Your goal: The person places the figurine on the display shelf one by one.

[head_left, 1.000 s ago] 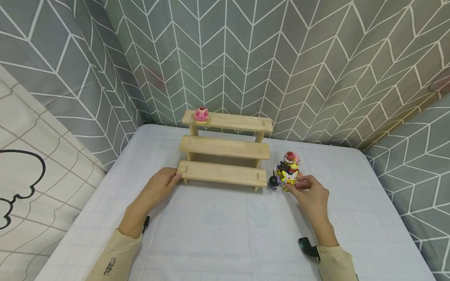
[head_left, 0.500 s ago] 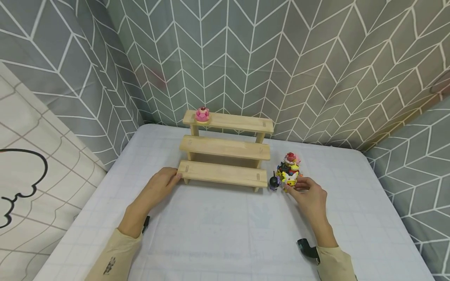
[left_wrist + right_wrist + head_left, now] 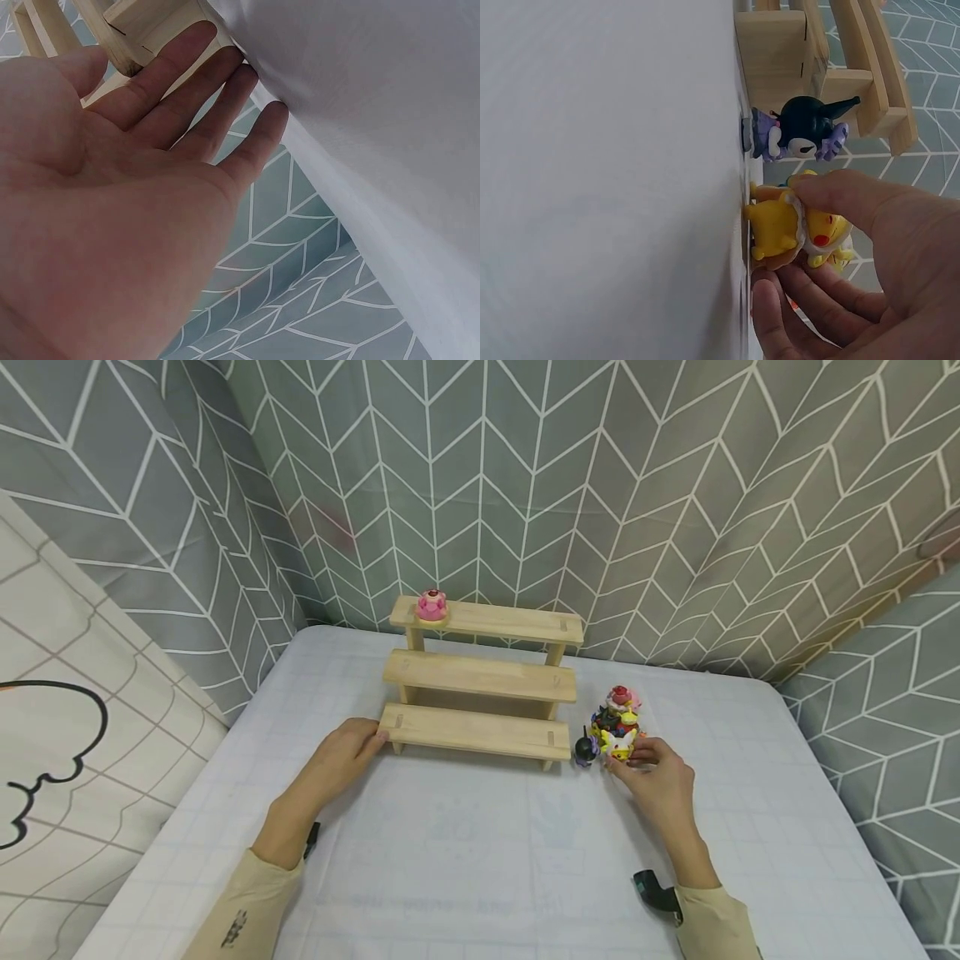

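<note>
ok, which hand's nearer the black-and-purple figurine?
Right. The right hand pinches the yellow figurine beside the black-and-purple figurine; the left hand is at the stand, left end.

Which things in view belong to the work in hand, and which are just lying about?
Likely in the work:
yellow figurine, pinched by the right hand
wooden stand, left hand at its lowest step
pink figurine on the top step
black-and-purple figurine
bunched figurines beside the stand

Just around:
white cloth
patterned curtain
black device by the right sleeve
</note>
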{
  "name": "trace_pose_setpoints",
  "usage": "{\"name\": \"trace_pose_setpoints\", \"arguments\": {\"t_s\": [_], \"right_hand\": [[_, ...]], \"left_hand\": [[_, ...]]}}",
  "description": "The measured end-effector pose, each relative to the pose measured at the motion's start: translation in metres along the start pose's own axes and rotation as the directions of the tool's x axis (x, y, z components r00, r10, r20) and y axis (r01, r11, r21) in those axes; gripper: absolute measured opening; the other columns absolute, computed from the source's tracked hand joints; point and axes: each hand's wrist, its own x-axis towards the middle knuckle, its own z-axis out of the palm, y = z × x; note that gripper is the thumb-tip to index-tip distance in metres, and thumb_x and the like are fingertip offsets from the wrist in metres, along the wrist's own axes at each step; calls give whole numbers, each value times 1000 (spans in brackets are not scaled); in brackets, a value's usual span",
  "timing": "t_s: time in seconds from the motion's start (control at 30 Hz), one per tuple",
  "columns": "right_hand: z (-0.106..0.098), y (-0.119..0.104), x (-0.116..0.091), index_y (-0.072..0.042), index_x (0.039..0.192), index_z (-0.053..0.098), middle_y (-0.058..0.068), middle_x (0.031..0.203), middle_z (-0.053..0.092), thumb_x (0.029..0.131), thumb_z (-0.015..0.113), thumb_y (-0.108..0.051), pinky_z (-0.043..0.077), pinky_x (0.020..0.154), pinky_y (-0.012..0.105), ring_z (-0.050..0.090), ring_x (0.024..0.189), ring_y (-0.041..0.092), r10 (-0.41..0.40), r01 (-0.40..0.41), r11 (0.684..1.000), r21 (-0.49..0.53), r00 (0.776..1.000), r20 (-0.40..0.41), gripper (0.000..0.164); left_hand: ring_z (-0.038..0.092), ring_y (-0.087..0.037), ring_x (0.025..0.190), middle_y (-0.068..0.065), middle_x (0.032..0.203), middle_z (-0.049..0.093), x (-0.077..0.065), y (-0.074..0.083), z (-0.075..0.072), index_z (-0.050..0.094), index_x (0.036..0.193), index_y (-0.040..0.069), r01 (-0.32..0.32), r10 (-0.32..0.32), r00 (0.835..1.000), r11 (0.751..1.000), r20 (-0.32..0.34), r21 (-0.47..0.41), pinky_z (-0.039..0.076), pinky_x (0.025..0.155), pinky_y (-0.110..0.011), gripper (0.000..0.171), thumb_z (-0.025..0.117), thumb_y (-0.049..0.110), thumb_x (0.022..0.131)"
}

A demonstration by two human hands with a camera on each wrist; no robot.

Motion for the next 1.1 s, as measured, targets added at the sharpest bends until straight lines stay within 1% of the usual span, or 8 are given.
{"name": "trace_pose_setpoints", "arguments": {"t_s": [0.1, 0.27, 0.43, 0.53, 0.7, 0.8, 0.9, 1.1], "right_hand": [[0, 1, 0, 2, 113, 68, 21, 101, 77, 82, 92, -19, 47, 63, 10, 74, 82, 28, 16, -16, 1000, -2, 1000, 18, 45], [0, 4, 1, 2, 118, 70, 21, 104, 78, 84, 91, -19, 47, 68, 7, 74, 93, 32, 15, -15, 1000, 20, 999, 36, 45], [0, 5, 0, 2, 114, 72, 20, 100, 78, 82, 92, -18, 46, 65, 5, 75, 87, 32, 3, -4, 999, 33, 1000, 23, 42], [-1, 4, -1, 1, 111, 73, 20, 98, 78, 81, 92, -16, 46, 63, 4, 76, 79, 26, 5, -5, 999, 52, 1000, 1, 40], [-3, 3, -1, -1, 107, 73, 20, 96, 78, 81, 92, -14, 47, 61, 4, 71, 70, 9, 7, -5, 998, 70, 999, -32, 34], [-5, 0, -2, -2, 106, 73, 19, 96, 79, 82, 92, -15, 47, 61, 5, 71, 68, 6, 7, -3, 997, 72, 999, -50, 33], [-8, -3, -2, -2, 106, 73, 19, 96, 78, 82, 91, -17, 48, 61, 4, 73, 69, 11, 2, 3, 998, 67, 997, -71, 34], [-13, -14, -2, -1, 110, 73, 18, 97, 78, 83, 90, -19, 46, 65, 1, 75, 81, 29, -10, 16, 998, 61, 995, -95, 36]], "left_hand": [[64, -39, 116, -22, 118, 69, 0, 1, 0, 70, 112, -1, -3, 3, 1000, 1000, 2, 1, 50, 101, -59, 24, 55, 19, 111], [64, -39, 117, -23, 119, 69, 0, 1, 0, 70, 112, -1, -6, 6, 1000, 1000, 1, 3, 50, 102, -59, 25, 55, 18, 111], [63, -40, 120, -23, 121, 69, 0, 0, 1, 70, 114, -2, -2, 2, 1000, 1000, 7, 5, 50, 103, -59, 26, 55, 20, 111], [63, -39, 119, -22, 120, 69, 0, -1, 1, 70, 114, -1, -1, 1, 1000, 1000, 10, 8, 50, 103, -58, 26, 55, 20, 111], [64, -36, 114, -20, 117, 69, 0, -1, 0, 70, 111, 0, -3, 3, 1000, 1000, 9, 8, 51, 99, -57, 25, 55, 20, 111], [63, -35, 113, -20, 117, 69, -1, -1, 0, 70, 110, 1, 1, -1, 1000, 1000, 11, 10, 51, 99, -57, 24, 55, 20, 111], [63, -35, 113, -20, 117, 69, -1, 0, 0, 69, 110, 1, -1, 1, 1000, 1000, 10, 13, 51, 99, -57, 24, 55, 20, 111], [64, -37, 116, -21, 119, 69, 0, 1, 0, 70, 113, 0, -6, 6, 1000, 1000, 0, 2, 51, 101, -58, 26, 55, 21, 112]]}}
